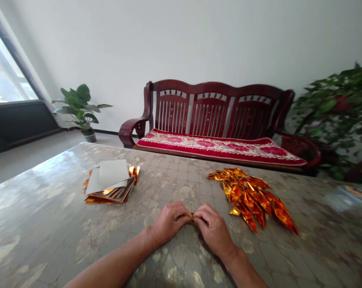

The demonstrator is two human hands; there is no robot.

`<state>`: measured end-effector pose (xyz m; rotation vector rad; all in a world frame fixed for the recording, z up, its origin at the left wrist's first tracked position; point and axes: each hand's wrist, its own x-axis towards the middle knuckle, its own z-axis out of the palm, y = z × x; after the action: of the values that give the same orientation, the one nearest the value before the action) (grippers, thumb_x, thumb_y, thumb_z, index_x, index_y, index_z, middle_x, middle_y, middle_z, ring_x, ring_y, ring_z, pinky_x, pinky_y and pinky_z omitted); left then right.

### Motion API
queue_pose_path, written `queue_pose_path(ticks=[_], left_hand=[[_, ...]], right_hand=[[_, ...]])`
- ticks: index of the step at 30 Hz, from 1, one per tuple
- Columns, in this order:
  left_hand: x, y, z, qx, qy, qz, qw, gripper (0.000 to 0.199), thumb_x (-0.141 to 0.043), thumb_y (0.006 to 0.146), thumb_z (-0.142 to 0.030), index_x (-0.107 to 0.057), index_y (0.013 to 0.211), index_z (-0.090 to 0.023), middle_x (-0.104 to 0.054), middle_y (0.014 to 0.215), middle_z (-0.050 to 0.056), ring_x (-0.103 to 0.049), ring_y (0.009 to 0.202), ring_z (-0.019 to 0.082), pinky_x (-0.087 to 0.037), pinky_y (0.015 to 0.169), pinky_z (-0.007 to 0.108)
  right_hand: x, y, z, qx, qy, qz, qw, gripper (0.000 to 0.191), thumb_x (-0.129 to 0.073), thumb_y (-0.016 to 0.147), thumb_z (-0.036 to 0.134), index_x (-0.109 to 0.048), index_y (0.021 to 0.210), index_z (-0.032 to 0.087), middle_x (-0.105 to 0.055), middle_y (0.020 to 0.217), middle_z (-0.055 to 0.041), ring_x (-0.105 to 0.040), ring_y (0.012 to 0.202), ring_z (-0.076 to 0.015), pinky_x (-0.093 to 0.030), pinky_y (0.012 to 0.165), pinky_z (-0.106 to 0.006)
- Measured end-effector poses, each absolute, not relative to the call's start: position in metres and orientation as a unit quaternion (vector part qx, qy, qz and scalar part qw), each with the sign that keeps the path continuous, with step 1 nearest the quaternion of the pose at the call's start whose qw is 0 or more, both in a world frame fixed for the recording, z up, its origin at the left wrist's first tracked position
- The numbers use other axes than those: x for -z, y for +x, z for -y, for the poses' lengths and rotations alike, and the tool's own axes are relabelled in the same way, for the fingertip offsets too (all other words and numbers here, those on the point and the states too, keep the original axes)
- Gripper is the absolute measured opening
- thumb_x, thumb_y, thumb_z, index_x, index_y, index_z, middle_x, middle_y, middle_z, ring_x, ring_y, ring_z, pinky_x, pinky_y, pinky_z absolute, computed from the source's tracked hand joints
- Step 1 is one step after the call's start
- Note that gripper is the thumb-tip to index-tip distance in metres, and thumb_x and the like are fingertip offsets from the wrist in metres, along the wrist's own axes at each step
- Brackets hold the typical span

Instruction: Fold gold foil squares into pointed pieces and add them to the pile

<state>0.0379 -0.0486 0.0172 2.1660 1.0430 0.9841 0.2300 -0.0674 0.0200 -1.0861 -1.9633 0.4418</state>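
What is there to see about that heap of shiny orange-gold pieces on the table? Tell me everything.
The heap of folded pieces lies on the floral-patterned tabletop, to the right of the right hand and apart from it. The pieces look like glossy metallic paper or foil, orange-gold with bright glints and darker creases. Most are narrow, with pointed ends. They overlap loosely at different angles, several tips pointing toward the near right. The overlap makes an exact count uncertain.
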Motion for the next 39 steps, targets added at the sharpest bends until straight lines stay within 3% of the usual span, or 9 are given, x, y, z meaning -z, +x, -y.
queue_pose_path(ticks=[14, 23, 39], left_hand=[[-0.0153, 0.0397, 0.0483, -0.366, 0.783, -0.42, 0.277, 0.012, -0.066, 0.086, -0.018, -0.075, 0.08, -0.022, -0.072, 0.076, -0.001, -0.065, 0.075, 0.013, -0.048, 0.073, 0.021], [-0.0177, 0.0366, 0.0464, -0.39, 0.719, -0.459, 0.347, 0.012, -0.065, 0.082, -0.013, -0.069, 0.089, -0.021, -0.075, 0.081, -0.004, -0.069, 0.075, 0.012, -0.051, 0.073, 0.02], [-0.0178, 0.0355, 0.0459, -0.355, 0.732, -0.456, 0.361, 0.016, -0.066, 0.083, -0.018, -0.079, 0.082, -0.028, -0.078, 0.079, -0.007, -0.071, 0.075, 0.014, -0.051, 0.073, 0.02]], right_hand=[[-0.0166, 0.2248, 0.0698, -0.144, -0.437, 0.784, 0.417, 0.019, -0.055, 0.09, 0.015, -0.066, 0.078, 0.023, -0.061, 0.077, -0.0016, -0.062, 0.073, -0.0156, -0.048, 0.066, -0.024], [-0.0164, 0.2287, 0.0676, -0.153, -0.414, 0.777, 0.449, 0.017, -0.056, 0.092, 0.015, -0.07, 0.088, 0.024, -0.068, 0.09, -0.0036, -0.066, 0.086, -0.0168, -0.053, 0.078, -0.027], [-0.0125, 0.2272, 0.0698, -0.172, -0.397, 0.781, 0.449, 0.017, -0.06, 0.091, 0.016, -0.074, 0.086, 0.024, -0.071, 0.086, -0.0034, -0.068, 0.08, -0.0162, -0.054, 0.074, -0.026]])
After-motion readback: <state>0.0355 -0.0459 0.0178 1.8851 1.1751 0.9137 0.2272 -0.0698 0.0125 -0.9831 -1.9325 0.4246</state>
